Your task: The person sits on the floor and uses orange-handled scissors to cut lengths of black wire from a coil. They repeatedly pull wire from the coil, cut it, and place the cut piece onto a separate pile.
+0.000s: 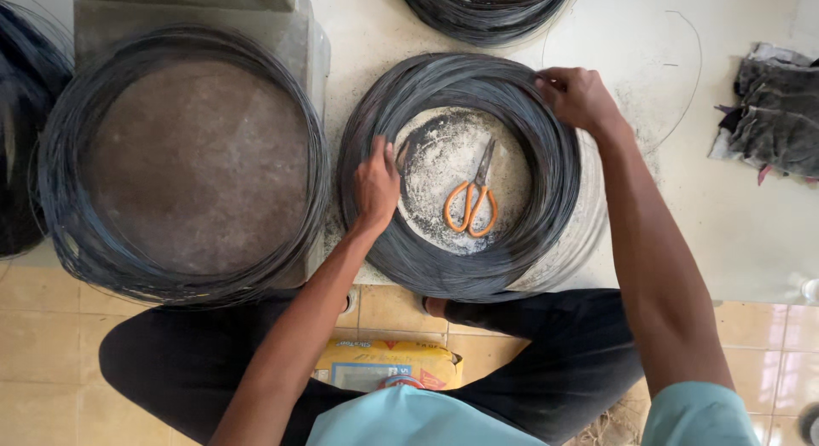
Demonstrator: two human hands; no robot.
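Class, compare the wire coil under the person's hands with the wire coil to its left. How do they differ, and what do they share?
The middle coil has both hands on it, left hand and right hand; the left coil is untouched. The middle coil rings orange scissors on a pale dusty surface; the left coil rings a bare brown one. The middle coil looks denser; the left coil looser and wider. Both are round coils of dark wire lying flat.

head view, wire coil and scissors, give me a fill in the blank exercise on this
1. Inside the wire coil lies a pair of ____ with orange handles.
2. The left hand rests on the coil's ____ edge.
3. The right hand grips the coil at its upper ____ side.
4. A second coil lies to the ____ of this one.

Missing words: scissors; inner; right; left
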